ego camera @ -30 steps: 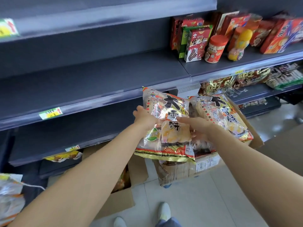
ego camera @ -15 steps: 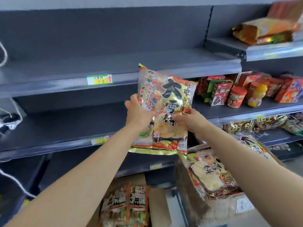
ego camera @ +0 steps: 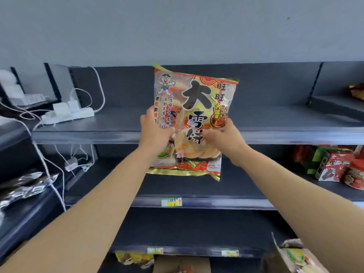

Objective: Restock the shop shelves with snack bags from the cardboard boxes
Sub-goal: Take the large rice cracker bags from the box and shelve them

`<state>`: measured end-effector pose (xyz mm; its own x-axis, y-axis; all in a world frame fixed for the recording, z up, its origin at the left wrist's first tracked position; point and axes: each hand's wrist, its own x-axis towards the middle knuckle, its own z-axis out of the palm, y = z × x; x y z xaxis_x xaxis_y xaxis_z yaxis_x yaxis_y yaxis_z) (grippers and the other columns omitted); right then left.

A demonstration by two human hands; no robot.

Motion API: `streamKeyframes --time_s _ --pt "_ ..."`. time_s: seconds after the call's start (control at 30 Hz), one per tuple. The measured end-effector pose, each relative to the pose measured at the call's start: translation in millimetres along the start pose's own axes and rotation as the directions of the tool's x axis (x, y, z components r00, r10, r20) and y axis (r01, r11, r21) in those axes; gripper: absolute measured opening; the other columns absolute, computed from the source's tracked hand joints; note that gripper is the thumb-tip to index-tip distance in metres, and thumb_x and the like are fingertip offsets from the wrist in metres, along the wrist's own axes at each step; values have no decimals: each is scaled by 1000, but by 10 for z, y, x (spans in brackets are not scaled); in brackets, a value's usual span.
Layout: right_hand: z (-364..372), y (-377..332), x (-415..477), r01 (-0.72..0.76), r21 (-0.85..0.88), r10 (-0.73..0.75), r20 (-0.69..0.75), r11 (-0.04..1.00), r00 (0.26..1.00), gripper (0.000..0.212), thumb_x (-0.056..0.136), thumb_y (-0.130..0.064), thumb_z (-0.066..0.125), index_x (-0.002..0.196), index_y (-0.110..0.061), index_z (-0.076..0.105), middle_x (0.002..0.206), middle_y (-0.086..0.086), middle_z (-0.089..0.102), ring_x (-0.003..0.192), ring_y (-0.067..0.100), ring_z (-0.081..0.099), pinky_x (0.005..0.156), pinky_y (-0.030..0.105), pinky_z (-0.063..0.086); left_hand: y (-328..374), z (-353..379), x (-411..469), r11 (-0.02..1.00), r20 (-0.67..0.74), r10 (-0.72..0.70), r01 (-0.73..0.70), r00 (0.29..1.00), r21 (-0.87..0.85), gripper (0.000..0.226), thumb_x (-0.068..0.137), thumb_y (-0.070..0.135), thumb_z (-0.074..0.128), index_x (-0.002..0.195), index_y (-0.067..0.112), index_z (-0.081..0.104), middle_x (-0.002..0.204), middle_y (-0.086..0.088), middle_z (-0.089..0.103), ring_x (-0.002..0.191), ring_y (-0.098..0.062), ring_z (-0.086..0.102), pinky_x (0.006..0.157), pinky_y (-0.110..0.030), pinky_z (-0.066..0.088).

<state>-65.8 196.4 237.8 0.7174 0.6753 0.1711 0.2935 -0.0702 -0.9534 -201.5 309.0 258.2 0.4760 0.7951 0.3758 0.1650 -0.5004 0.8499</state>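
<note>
Snack bag point(ego camera: 197, 99), red and gold, upright, held in front of the top shelf point(ego camera: 118, 128) edge. Left grip point(ego camera: 155, 129) clasping its left edge; right grip point(ego camera: 224, 135) grasping its right edge at mid-height. Left of the left grip, on the same shelf: white power strip point(ego camera: 69, 116) with cables. Below both grips: yellow price label point(ego camera: 171, 201). Down and right of the right grip: red boxes point(ego camera: 331, 166); lower still, cardboard box point(ego camera: 291, 257).

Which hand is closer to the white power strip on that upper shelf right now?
Left. The left hand grips the snack bag by its left edge, to the right of the power strip; the right hand grips the bag's opposite edge, further right.
</note>
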Motion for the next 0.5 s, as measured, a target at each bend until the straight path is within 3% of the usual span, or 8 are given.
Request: streamKeyframes --time_s 0.13,0.3,0.4,0.5 --pt "253 -242 278 94 -20 -93 24 995 995 51 83 -25 64 130 -22 42 114 -6 61 105 18 57 92 39 49 -63 -277 273 1000 -88 -10 10 996 -7 70 81 9 69 140 22 34 126 -1 40 104 -11 47 90 -24 39" --pt "583 -478 650 174 -61 -171 62 983 983 46 84 -26 62 126 -24 42 112 -3 61 108 25 56 95 45 48 -203 -603 688 997 -91 -72 73 993 3 79 74 14 75 138 31 33 128 -5 49 114 -20 53 101 -39 44" --pt "812 -631 873 213 -97 -208 63 972 976 50 82 -25 59 128 -27 40 117 1 58 108 27 55 95 47 48 -334 -793 968 992 -113 -119 123 986 28 97 52 40 78 135 46 27 129 -4 49 113 -23 54 103 -49 42" --pt "1011 -761 1078 218 -96 -217 22 971 976 44 84 -20 55 125 -22 40 124 1 35 104 25 47 93 38 45 -441 -947 1302 984 -96 -169 173 981 36 112 36 52 78 132 56 20 132 -4 48 117 -28 52 102 -53 41"
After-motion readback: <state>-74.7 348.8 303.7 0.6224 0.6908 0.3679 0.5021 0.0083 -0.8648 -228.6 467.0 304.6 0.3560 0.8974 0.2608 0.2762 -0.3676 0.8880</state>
